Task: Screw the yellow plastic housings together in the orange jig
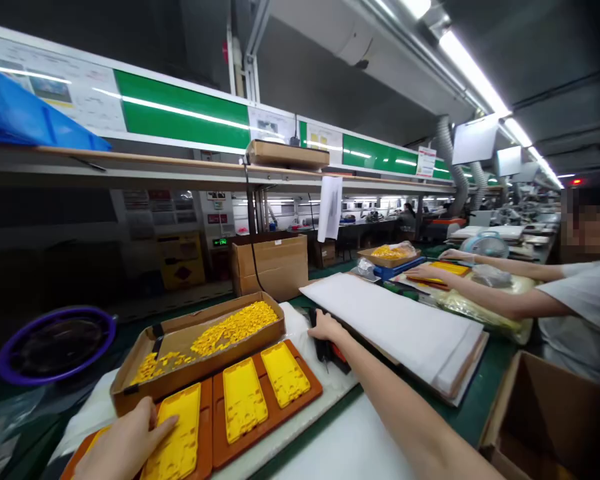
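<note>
Yellow plastic shells (245, 400) lie in reddish-brown trays (217, 420). My left hand (123, 437) rests over the nearest shell (177, 440), thumb stretched onto its surface and fingers apart from the thumb. Beyond the trays is a shallow cardboard box (195, 363) with many small yellow pieces (235, 327) heaped mostly at its right end. To the right, my right hand (326, 328) has its fingers closed on a black tool (323, 352) with a red part. My hand partly hides this tool, so its exact kind is unclear.
White sheets (395, 327) lie stacked right of my right hand. Behind the shallow box stands a taller cardboard carton (270, 267). A co-worker's arms (490, 290) reach over the bench at right, above an open carton (545, 413). A purple-rimmed round container (55, 313) is at far left.
</note>
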`<state>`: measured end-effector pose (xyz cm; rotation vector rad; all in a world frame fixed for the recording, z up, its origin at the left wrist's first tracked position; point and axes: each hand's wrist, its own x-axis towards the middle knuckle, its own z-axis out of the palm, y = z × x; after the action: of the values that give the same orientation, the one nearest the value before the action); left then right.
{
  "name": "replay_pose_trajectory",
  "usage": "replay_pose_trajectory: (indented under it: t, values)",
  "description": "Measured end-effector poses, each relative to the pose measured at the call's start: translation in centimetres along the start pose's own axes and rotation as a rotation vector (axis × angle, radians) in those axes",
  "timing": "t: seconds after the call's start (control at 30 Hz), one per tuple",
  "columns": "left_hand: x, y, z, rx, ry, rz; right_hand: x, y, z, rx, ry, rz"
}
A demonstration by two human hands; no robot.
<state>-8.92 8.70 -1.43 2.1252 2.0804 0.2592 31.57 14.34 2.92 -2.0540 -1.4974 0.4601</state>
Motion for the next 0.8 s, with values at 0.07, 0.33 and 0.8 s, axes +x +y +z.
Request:
replay_pose_trajectory:
  t: [0.07,0.33,0.8]
  values:
    - [0.3,-0.2,0.1,0.024,0.013,0.001,0.2,0.3,0.7,0.080,-0.038,0.082]
    - [-0.5,0.6,-1.7,-0.062,0.093,-0.005,-1.7,-0.8,-3.4,0.783,-0.095,0.001]
    - [-2.9,3.8,-4.4,-0.255,0.102,0.048,-12.3,-16.1,-2.7,1.637,-0.315,-0.639]
